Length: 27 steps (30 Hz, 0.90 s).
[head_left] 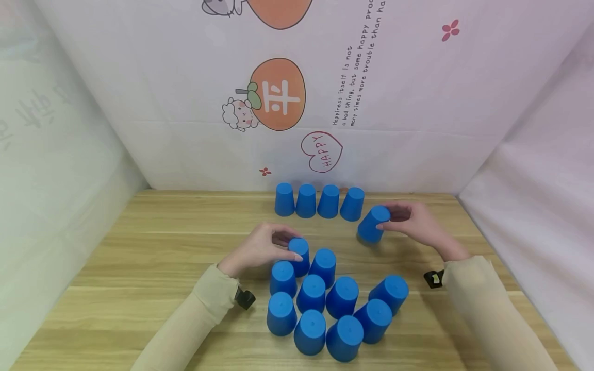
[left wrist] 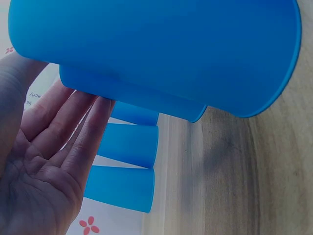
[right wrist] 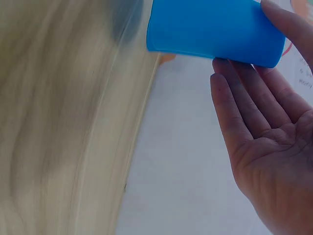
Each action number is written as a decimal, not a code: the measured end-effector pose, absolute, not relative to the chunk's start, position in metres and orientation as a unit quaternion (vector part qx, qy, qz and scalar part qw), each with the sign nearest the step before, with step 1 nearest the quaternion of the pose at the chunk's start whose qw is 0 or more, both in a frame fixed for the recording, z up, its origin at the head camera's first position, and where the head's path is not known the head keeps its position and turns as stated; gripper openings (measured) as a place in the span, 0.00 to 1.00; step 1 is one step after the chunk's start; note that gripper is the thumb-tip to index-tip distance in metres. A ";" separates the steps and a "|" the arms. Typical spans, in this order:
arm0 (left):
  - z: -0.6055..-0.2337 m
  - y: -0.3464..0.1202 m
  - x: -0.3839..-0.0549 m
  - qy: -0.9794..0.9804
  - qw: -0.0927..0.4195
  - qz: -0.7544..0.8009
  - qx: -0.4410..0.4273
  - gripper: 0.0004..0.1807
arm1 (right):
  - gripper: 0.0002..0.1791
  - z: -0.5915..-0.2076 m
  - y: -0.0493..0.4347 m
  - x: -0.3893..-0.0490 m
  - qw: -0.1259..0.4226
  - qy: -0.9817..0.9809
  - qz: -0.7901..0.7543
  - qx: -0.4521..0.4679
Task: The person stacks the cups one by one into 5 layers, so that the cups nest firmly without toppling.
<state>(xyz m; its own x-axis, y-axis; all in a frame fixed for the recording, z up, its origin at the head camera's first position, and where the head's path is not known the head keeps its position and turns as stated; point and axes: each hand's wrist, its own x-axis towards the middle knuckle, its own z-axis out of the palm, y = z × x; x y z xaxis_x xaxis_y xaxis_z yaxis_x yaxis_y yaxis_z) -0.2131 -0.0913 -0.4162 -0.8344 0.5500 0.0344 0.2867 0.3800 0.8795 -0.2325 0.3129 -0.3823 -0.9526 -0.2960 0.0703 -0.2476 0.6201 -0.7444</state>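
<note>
My left hand (head_left: 264, 249) holds an upside-down blue cup (head_left: 299, 260) near its top, at the far left corner of a cluster of like cups. In the left wrist view, its fingertips (left wrist: 105, 104) lie along a cup partly hidden behind a larger-looking blue cup (left wrist: 161, 49). My right hand (head_left: 414, 224) pinches another upside-down blue cup (head_left: 371, 226) between thumb and fingers, right of the back row. That cup leans a little in the head view. The right wrist view shows the same cup (right wrist: 215, 29) with fingers along one side and the thumb on the other.
Along the back of the wooden table (head_left: 185, 226) stands a row of several upside-down blue cups, the rightmost cup (head_left: 352, 204) close to my right hand. Several more, such as a front cup (head_left: 310, 334), crowd together near me. A printed white cloth (head_left: 394, 154) hangs behind.
</note>
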 end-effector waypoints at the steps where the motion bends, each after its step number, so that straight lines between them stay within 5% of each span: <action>1: -0.416 -0.091 -0.213 0.820 0.133 0.495 0.256 0.26 | 0.32 -0.382 0.314 -0.235 0.028 0.901 -0.407 -0.147; 27: -0.416 -0.091 -0.213 0.821 0.133 0.492 0.258 0.26 | 0.39 -0.396 0.326 -0.286 0.028 0.917 -0.392 -0.068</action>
<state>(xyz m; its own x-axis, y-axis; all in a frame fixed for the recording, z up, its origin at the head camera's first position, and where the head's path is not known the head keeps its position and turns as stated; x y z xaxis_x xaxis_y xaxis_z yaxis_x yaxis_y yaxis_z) -0.2130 -0.0910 -0.4160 -0.8318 0.5539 0.0357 0.2925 0.3828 0.8763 -0.2860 0.3256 -0.3962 -0.9893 -0.1461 0.0013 -0.1018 0.6832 -0.7231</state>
